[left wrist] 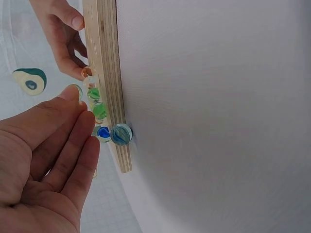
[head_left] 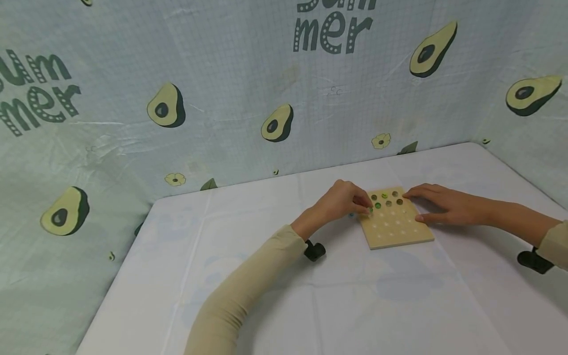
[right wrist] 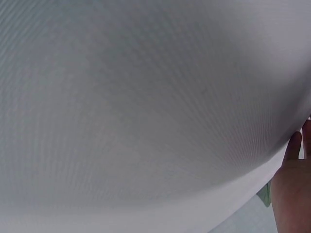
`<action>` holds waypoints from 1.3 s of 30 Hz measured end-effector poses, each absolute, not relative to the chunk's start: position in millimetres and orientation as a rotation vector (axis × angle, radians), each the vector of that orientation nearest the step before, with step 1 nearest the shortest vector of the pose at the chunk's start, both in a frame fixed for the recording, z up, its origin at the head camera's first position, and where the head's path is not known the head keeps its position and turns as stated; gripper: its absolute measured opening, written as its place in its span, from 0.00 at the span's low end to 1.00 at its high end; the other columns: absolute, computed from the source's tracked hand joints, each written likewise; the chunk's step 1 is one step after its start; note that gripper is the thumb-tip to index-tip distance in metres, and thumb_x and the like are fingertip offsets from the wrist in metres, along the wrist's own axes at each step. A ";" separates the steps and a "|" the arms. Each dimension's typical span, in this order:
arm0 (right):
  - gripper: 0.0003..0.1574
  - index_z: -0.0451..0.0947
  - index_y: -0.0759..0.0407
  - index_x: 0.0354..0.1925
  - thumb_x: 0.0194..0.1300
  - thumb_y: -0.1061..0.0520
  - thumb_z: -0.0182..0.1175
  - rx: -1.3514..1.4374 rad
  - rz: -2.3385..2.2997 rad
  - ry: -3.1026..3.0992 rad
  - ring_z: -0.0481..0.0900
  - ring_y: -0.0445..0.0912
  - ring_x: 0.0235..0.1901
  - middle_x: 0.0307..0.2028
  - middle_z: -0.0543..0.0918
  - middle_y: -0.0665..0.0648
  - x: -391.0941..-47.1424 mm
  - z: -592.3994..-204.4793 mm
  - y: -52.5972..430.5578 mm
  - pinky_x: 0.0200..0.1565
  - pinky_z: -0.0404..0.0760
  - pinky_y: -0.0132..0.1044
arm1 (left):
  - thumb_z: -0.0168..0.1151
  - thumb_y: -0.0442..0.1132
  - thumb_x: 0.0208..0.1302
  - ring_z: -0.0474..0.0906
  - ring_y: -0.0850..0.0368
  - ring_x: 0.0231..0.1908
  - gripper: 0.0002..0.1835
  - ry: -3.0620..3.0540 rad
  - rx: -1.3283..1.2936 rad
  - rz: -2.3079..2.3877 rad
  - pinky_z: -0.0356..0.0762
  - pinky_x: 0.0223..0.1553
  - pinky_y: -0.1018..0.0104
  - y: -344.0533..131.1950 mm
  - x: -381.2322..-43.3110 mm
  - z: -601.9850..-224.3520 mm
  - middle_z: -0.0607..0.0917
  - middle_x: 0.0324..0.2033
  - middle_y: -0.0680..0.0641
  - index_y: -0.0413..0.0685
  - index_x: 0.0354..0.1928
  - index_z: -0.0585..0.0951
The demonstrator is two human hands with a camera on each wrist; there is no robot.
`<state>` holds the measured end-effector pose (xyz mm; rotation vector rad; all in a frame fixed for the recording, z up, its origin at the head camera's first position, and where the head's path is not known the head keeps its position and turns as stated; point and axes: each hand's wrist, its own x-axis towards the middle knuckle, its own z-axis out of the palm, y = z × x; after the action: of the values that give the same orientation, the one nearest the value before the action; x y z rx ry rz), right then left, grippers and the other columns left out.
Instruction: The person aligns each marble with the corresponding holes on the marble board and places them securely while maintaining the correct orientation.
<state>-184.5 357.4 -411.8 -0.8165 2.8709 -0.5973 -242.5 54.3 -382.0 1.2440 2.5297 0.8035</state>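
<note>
A square wooden board (head_left: 401, 238) with rows of round hollows lies on the table, its far rows holding several glass marbles. At its left side my left hand (head_left: 343, 201) pinches a clear marble (left wrist: 79, 92) between thumb and forefinger, above the board. Green marbles (left wrist: 98, 110), a deep blue one (left wrist: 103, 132) and an amber one (left wrist: 87, 72) show along the board in the left wrist view. Beside the board's edge sits a blue swirled marble (left wrist: 121, 134). My right hand (head_left: 452, 204) touches the board's right edge with extended fingers; the right wrist view shows only part of it.
A white cloth (head_left: 248, 291) covers the table. Behind it hangs a pale curtain (head_left: 222, 59) printed with avocados and lettering. A black wrist camera (head_left: 315, 251) is strapped to the left wrist, and another (head_left: 535, 261) to the right.
</note>
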 end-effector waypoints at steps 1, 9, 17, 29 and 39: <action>0.35 0.69 0.51 0.68 0.69 0.45 0.67 -0.817 -0.596 2.872 0.66 0.60 0.68 0.66 0.72 0.57 -184.6 -412.0 357.6 0.62 0.67 0.64 | 0.73 0.38 0.62 0.83 0.73 0.35 0.08 2.524 1.239 0.807 0.76 0.35 0.81 54.8 -242.6 -382.3 0.91 0.38 0.53 0.47 0.42 0.91; 0.36 0.70 0.50 0.69 0.69 0.42 0.66 -0.797 -0.573 2.886 0.66 0.60 0.69 0.67 0.72 0.57 -184.6 -413.1 358.8 0.63 0.66 0.63 | 0.73 0.39 0.61 0.81 0.74 0.34 0.08 2.518 1.214 0.781 0.75 0.33 0.81 58.2 -243.1 -384.1 0.91 0.37 0.55 0.47 0.42 0.91; 0.37 0.70 0.50 0.69 0.69 0.40 0.66 -0.775 -0.557 2.880 0.66 0.61 0.69 0.67 0.73 0.58 -185.7 -413.2 358.1 0.64 0.66 0.65 | 0.74 0.39 0.61 0.81 0.74 0.34 0.08 2.517 1.192 0.739 0.76 0.33 0.81 59.9 -243.3 -385.1 0.91 0.37 0.55 0.48 0.42 0.91; 0.37 0.70 0.49 0.69 0.68 0.37 0.64 -0.755 -0.551 2.874 0.65 0.62 0.70 0.68 0.73 0.58 -186.3 -413.0 358.7 0.65 0.64 0.66 | 0.75 0.36 0.59 0.82 0.74 0.35 0.10 2.522 1.217 0.702 0.76 0.35 0.83 62.0 -242.7 -385.8 0.91 0.39 0.54 0.47 0.43 0.91; 0.37 0.70 0.49 0.69 0.68 0.37 0.64 -0.758 -0.544 2.878 0.66 0.61 0.70 0.68 0.73 0.58 -185.8 -412.6 359.1 0.65 0.65 0.65 | 0.75 0.36 0.59 0.81 0.73 0.36 0.10 2.525 1.225 0.618 0.75 0.37 0.84 65.4 -241.7 -382.2 0.91 0.39 0.55 0.47 0.44 0.91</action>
<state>-185.8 359.1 -412.6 -0.7585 2.8777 -0.5437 -241.7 65.4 -382.2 1.2246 2.5251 0.6179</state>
